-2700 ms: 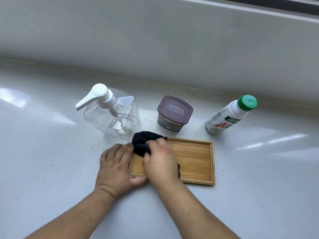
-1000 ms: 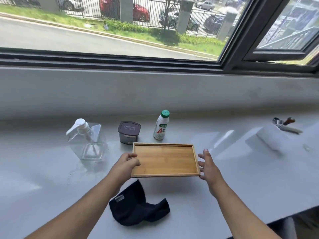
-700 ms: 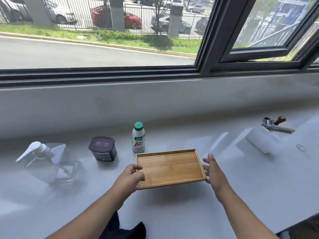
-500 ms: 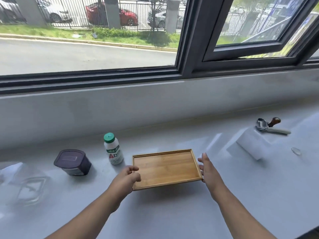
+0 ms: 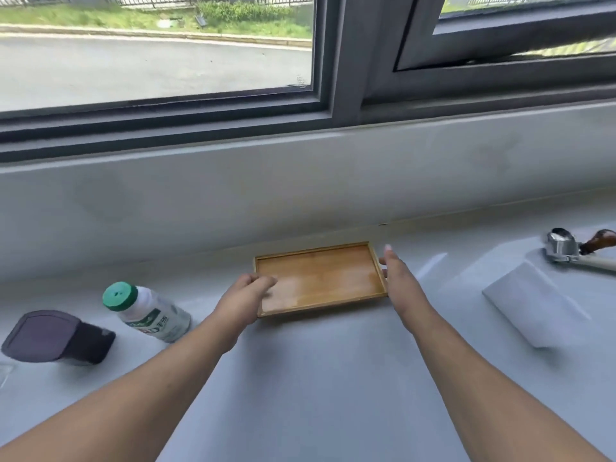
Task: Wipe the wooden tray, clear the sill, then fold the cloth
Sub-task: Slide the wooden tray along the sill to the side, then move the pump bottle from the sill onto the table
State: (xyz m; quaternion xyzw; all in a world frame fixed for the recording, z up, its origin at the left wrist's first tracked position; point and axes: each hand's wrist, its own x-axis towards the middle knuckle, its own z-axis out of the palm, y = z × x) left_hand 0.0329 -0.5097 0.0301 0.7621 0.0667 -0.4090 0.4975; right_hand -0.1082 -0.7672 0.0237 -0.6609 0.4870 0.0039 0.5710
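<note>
Wooden tray [image 5: 328,278] flat on grey sill [image 5: 333,378], near back wall, between both hands. Left hand [image 5: 245,300] curled over left rim, gripping it. Right hand [image 5: 398,278] flat against right rim, fingers straight. White box [image 5: 530,303] right; green-capped bottle [image 5: 146,311] and dark-lidded tub [image 5: 56,338] left.

- Left hand [image 5: 245,296]: covers near-left corner of wooden tray [image 5: 320,278]; fingers blurred, grip on rim cannot be told.
- Right hand [image 5: 398,278]: hides tray's right rim; contact unclear.
- Dark lidded container [image 5: 56,338]: label unreadable.
- Clear object [image 5: 4,371]: cut by left edge, unidentifiable.
- Metal tool [image 5: 566,250]: handle runs off right edge.
- White bottle [image 5: 150,313]: label print too blurred to read.
</note>
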